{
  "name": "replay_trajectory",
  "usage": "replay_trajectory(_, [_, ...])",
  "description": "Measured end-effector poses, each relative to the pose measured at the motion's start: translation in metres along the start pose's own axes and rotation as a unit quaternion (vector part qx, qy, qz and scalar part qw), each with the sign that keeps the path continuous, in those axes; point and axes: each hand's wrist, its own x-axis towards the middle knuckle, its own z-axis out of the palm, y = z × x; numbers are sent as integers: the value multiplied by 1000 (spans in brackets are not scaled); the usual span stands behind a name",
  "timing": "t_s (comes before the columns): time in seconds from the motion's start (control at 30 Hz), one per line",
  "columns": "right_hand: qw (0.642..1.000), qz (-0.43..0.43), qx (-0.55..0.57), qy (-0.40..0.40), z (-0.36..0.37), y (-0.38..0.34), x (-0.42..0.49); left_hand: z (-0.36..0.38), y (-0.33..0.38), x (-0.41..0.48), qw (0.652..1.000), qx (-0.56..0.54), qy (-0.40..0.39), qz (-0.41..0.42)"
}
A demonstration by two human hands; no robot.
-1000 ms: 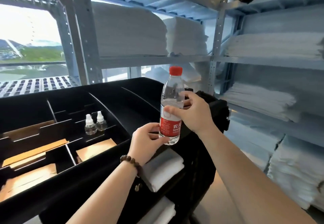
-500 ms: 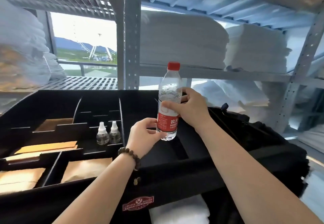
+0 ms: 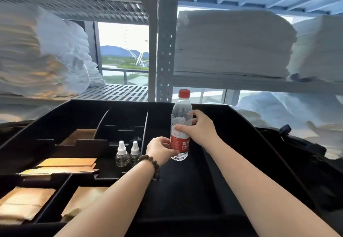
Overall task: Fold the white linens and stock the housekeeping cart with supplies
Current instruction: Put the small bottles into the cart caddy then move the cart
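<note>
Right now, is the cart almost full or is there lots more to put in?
Partly stocked. Done: two small white-capped bottles stand in a middle slot and tan packets lie in left slots of the cart tray. In hand: the left hand and right hand hold a water bottle upright over the wide right compartment, which shows nothing else. Left: probably more supplies; folded white linens sit on the shelf behind.
</note>
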Motion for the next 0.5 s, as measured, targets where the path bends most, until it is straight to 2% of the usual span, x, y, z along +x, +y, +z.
replay_trajectory(0.17, [1000,-2,-4,-14,5,18,23,9,-4,22,999,-24,-3,-33])
replay_trajectory(0.5, [999,26,8,-33,10,48,37,25,-9,42,998,9,1,-68])
